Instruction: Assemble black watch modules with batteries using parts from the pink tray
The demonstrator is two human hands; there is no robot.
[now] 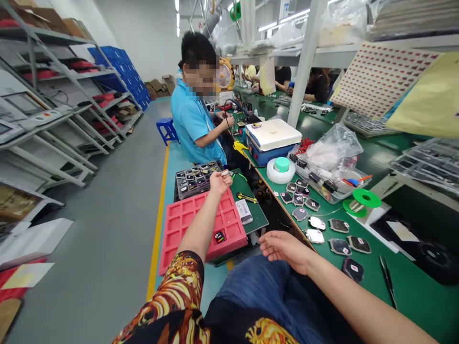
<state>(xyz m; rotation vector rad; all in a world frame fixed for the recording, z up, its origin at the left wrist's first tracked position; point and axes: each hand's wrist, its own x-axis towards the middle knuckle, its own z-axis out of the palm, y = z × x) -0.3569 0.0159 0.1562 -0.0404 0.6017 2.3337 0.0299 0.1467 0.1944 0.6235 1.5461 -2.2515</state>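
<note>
Pink tray [175, 229] under your outstretched forearm, your left hand [219, 184] pinches a small watch-like piece [225, 173], its long axis too small to read, with a dark tray [183, 194] of parts just to that hand's left. Your right hand [283, 246], loosely open and seemingly holding nothing, hovers well apart above your lap, a lone dark watch unit [219, 237] lying to its left.

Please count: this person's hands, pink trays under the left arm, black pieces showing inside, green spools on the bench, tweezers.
Hands (left hand, right hand): 2
Pink tray: 1
Black piece: 1
Green spool: 1
Tweezers: 1
Total: 6
</note>
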